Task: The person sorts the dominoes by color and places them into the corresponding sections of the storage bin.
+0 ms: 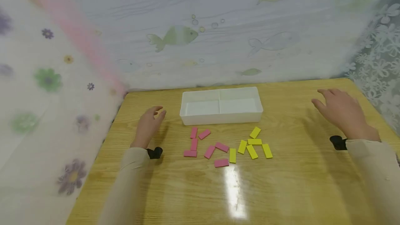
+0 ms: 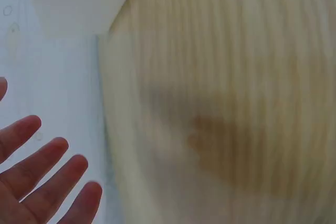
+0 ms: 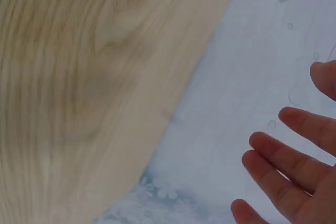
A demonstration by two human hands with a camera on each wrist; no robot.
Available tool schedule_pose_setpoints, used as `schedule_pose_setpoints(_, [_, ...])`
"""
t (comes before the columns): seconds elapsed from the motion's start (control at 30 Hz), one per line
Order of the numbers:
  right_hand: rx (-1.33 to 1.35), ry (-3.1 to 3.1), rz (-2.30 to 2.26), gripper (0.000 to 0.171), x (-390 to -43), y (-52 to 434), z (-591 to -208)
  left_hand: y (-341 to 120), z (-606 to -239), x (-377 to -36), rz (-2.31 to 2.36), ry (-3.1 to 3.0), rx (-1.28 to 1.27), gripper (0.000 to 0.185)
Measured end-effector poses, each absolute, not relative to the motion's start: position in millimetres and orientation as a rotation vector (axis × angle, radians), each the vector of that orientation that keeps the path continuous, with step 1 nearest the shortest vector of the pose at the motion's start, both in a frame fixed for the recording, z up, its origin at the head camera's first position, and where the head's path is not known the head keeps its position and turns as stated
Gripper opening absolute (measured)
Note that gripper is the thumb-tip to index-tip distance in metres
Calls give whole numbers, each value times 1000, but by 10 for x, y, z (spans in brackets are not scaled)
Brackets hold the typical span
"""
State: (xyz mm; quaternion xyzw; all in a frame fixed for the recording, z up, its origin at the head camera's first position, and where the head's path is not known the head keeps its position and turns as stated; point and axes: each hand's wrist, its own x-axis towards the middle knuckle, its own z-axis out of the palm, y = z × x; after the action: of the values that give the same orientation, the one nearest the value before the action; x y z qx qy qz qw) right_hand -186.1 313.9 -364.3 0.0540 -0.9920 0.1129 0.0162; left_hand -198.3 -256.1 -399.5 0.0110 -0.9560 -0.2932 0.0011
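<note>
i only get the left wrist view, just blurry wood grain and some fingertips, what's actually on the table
Observer: A white two-compartment plastic tray stands at the far middle of the wooden table, nothing visible in it.
Operator: any pieces lying around
Observer: Flat pink rectangular blocks and flat yellow rectangular blocks lie loose in front of the tray, pink left, yellow right.
Operator: is either hand holding one
Observer: No. The left hand is left of the tray, the right hand far right, both holding nothing.
</note>
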Motion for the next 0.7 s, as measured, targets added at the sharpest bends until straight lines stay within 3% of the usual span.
schedule_pose_setpoints(0.3, [155, -3051, 734, 64, -1705, 3016, -3743, -2304, -4359, -1988, -2015, -2492, 179, 57])
schedule_pose_setpoints(0.7, [317, -3108, 1312, 55, -1651, 2629, -4061, -2120, -4543, -2009, -2414, -2141, -125, 58])
